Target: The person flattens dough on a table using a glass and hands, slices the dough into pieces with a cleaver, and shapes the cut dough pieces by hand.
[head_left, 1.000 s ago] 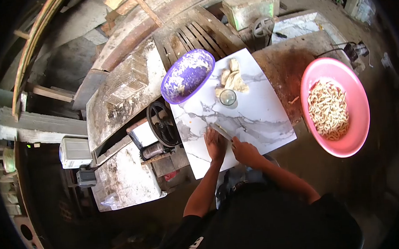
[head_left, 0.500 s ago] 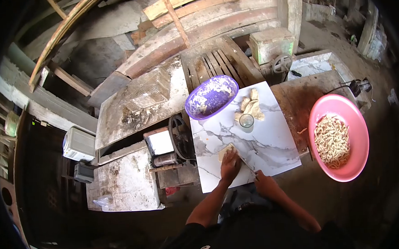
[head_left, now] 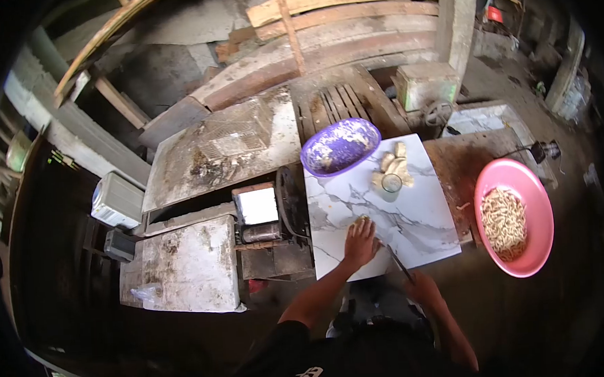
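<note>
On the marble-patterned board (head_left: 420, 227), my left hand (head_left: 361, 243) lies palm down, fingers stretched forward. Pale dough shows at its fingertips; the rest is hidden beneath the hand. My right hand (head_left: 425, 290), beyond the board's front edge, is closed round the handle of a knife (head_left: 399, 262). Its blade slants up and left toward my left hand. Farther back stands a clear glass (head_left: 390, 184), close against several pale dough pieces (head_left: 400, 164). A purple basin (head_left: 342, 164), smeared with dough, rests at the board's back left corner.
At the right, a pink basin (head_left: 539, 224) holds many short dough strips (head_left: 504, 222). A machine with a dark wheel (head_left: 290, 201) stands left of the board. Stained white slabs (head_left: 190, 269) lie farther left. Behind is a slatted wooden surface (head_left: 338, 104).
The knife and my right hand have moved away from my left hand, rightward and toward me. My left hand now covers more of the flat dough. The camera view has shifted slightly.
</note>
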`<state>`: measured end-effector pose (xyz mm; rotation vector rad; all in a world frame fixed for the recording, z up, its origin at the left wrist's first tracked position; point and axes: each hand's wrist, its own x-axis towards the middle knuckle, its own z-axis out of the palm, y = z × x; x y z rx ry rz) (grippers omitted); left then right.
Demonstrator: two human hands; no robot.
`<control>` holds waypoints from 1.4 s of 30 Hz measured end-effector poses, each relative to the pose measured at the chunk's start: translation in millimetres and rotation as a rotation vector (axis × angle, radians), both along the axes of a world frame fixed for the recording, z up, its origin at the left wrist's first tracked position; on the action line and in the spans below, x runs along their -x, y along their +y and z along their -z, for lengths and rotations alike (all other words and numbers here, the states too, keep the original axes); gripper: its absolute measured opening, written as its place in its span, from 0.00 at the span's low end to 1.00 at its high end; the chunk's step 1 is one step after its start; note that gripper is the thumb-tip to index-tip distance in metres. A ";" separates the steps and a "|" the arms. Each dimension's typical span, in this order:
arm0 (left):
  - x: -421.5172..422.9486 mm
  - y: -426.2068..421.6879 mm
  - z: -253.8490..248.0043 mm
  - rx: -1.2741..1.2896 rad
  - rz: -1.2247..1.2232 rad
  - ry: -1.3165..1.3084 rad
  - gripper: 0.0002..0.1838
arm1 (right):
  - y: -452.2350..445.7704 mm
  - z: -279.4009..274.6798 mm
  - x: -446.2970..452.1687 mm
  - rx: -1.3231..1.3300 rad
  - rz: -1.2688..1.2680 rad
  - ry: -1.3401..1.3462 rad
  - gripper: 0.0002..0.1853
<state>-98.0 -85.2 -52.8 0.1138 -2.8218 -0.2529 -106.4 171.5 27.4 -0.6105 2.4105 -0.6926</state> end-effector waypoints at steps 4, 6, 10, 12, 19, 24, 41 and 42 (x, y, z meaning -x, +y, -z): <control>-4.3 1.4 -0.4 -0.033 0.006 -0.038 0.35 | -1.3 9.4 -8.2 0.022 0.025 -0.011 0.22; -8.1 2.0 0.9 -0.037 -0.001 -0.046 0.35 | -2.3 12.4 -12.6 0.093 0.044 0.019 0.23; -10.6 3.4 2.1 -0.035 -0.012 -0.086 0.35 | -7.1 2.1 -17.1 0.002 0.083 0.030 0.24; -10.8 2.9 1.0 -0.033 -0.014 -0.091 0.36 | -8.4 3.0 -15.9 0.006 0.081 0.038 0.24; -5.8 2.5 -5.4 -0.016 -0.031 -0.172 0.34 | -6.0 13.1 -5.1 0.000 0.092 -0.037 0.25; 6.4 7.1 -13.8 -0.020 -0.062 -0.259 0.35 | 1.1 12.1 2.1 -0.022 0.052 0.003 0.26; 38.3 14.4 -2.6 -0.069 -0.332 -0.143 0.29 | 29.3 -0.9 50.8 0.022 -0.199 -0.125 0.27; 39.6 13.5 -3.9 -0.069 -0.340 -0.195 0.27 | 28.6 -7.0 52.8 -0.005 -0.206 -0.166 0.28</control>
